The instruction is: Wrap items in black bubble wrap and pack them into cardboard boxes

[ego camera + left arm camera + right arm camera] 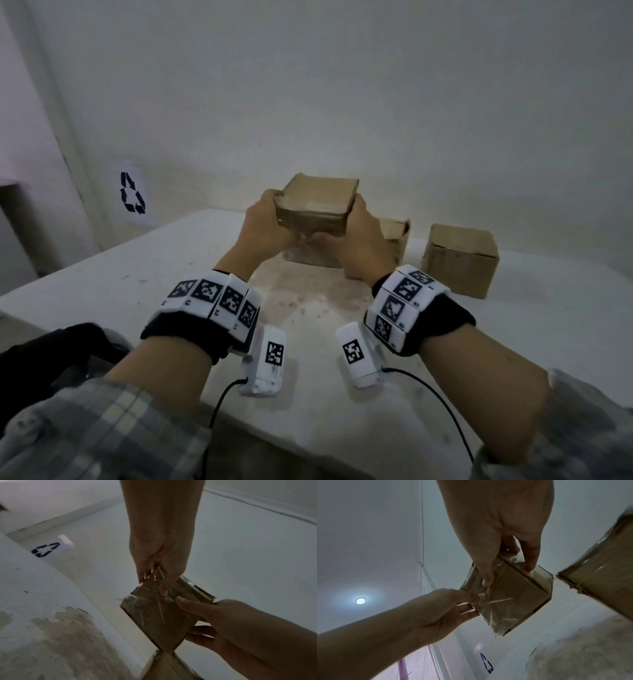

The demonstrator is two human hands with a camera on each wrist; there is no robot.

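Both hands hold a small taped cardboard box [317, 202] in the air above the white table [137, 291]. My left hand [265, 219] grips its left side, with the thumb across the taped underside [159, 618] in the left wrist view. My right hand [359, 229] grips the right side, thumb on the bottom face [510, 597] and fingers round the edge. The box is closed and shiny with clear tape. No black bubble wrap can be made out.
A second cardboard box [397, 236] with a raised flap stands on the table just beneath and behind the hands. A closed box [459, 260] sits to its right. A recycling sign [132, 193] hangs on the wall at left. Something dark [68, 342] lies at the near left.
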